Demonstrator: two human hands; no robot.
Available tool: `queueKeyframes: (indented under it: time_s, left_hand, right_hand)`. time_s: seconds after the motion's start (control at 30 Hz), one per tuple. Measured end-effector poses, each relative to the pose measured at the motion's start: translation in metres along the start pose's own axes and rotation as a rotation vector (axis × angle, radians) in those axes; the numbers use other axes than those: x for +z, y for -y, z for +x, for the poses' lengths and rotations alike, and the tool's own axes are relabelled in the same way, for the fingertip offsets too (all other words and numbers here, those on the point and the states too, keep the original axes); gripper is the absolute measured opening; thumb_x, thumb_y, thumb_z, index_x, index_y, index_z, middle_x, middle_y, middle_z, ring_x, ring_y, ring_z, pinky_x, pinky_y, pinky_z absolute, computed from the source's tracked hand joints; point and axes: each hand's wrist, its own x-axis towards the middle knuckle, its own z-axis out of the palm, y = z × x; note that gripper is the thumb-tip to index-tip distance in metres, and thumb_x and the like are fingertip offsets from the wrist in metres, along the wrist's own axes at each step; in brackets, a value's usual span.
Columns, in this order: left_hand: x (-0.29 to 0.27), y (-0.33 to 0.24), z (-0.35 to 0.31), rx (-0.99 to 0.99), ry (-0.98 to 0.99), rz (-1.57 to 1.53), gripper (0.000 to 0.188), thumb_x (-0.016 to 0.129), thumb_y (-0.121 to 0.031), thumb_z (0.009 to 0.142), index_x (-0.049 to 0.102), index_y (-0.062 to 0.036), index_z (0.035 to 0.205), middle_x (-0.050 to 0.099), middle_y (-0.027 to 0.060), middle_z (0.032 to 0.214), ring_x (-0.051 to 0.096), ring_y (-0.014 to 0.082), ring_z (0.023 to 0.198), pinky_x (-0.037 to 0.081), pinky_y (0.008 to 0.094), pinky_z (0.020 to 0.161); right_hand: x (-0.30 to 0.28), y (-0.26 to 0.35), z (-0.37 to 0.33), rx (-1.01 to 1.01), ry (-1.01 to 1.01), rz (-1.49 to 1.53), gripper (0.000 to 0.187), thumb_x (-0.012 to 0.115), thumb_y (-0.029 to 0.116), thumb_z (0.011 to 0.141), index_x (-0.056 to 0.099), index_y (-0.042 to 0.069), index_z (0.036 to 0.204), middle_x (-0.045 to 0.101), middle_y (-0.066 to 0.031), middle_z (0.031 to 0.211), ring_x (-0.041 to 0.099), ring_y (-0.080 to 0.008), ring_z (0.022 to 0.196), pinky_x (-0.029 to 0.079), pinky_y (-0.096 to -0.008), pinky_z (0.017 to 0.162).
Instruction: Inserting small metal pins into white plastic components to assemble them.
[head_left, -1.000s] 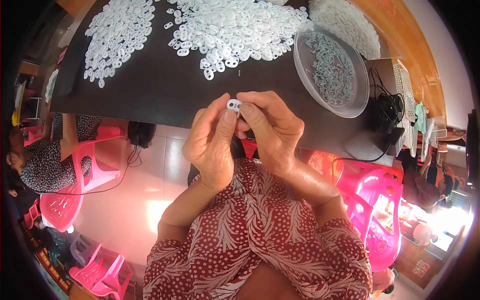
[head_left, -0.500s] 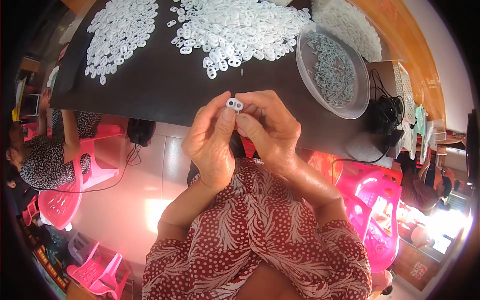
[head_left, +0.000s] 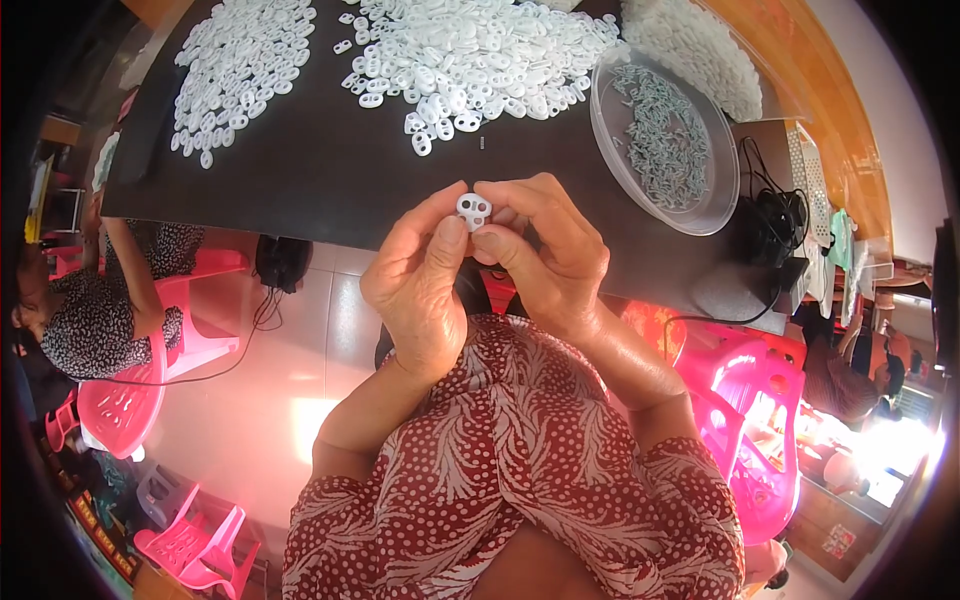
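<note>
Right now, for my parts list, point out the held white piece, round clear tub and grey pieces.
White piece (head_left: 474,207): head view, face between holes.
Clear tub (head_left: 723,165): head view, right inner wall.
Grey pieces (head_left: 668,140): head view, heap's middle.

Left hand (head_left: 420,288) in a thumb-and-index pinch grip, right hand (head_left: 553,255) close beside it, fingers curled

Far on table (head_left: 300,185): left pile (head_left: 243,75), centre pile (head_left: 485,60). Right: springs (head_left: 668,140) in basin (head_left: 612,165). Near: part (head_left: 474,207) between left hand (head_left: 420,285), right hand (head_left: 548,250).
</note>
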Motion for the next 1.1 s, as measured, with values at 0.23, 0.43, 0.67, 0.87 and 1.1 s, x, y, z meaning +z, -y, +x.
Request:
queueKeyframes:
  time_s: [0.23,0.43,0.67,0.87,1.1]
  left_hand:
    - [-0.006,0.003,0.005,-0.010,0.066,-0.049,0.022,0.059,-0.002,0.089,0.060,0.0074,0.109,0.061,0.0077,0.090,0.054,0.0104,0.071,0.046,0.0221,0.064]
    - [-0.010,0.004,0.005,0.026,0.098,0.001,0.024,0.059,0.000,0.088,0.060,0.0063,0.112,0.055,0.0043,0.086,0.052,0.0101,0.071,0.045,0.0218,0.064]
    - [-0.012,0.010,0.006,0.195,0.142,0.140,0.024,0.058,-0.001,0.089,0.061,0.0053,0.112,0.054,0.0040,0.084,0.051,0.0092,0.070,0.045,0.0209,0.063]
    - [-0.012,0.011,0.006,0.259,0.135,0.205,0.023,0.058,-0.004,0.090,0.061,0.0038,0.111,0.053,0.0036,0.085,0.051,0.0082,0.070,0.045,0.0202,0.063]
    - [-0.011,0.014,0.005,0.289,0.118,0.182,0.021,0.058,-0.006,0.091,0.061,0.0035,0.109,0.053,0.0033,0.085,0.051,0.0076,0.070,0.044,0.0194,0.063]
  right_hand:
    - [0.006,-0.002,-0.003,0.010,-0.050,0.075,0.031,0.059,-0.013,0.075,0.060,-0.005,0.105,0.057,-0.0114,0.093,0.056,-0.0118,0.063,0.048,-0.0234,0.054]
    - [0.005,0.000,-0.002,-0.032,-0.041,0.036,0.030,0.059,-0.013,0.075,0.060,-0.005,0.105,0.058,-0.0112,0.091,0.055,-0.0140,0.066,0.047,-0.0255,0.056]
    - [0.008,-0.001,-0.007,-0.004,-0.066,0.031,0.030,0.059,-0.013,0.075,0.059,-0.005,0.104,0.059,-0.0111,0.089,0.054,-0.0167,0.070,0.047,-0.0270,0.057]
    - [0.010,0.000,-0.006,-0.085,-0.088,-0.057,0.032,0.060,-0.014,0.074,0.059,-0.005,0.104,0.059,-0.0111,0.088,0.054,-0.0168,0.069,0.047,-0.0270,0.055]
    - [0.019,-0.006,-0.009,-0.118,-0.145,-0.062,0.032,0.061,-0.014,0.072,0.058,-0.005,0.103,0.059,-0.0114,0.088,0.053,-0.0180,0.069,0.046,-0.0268,0.054]
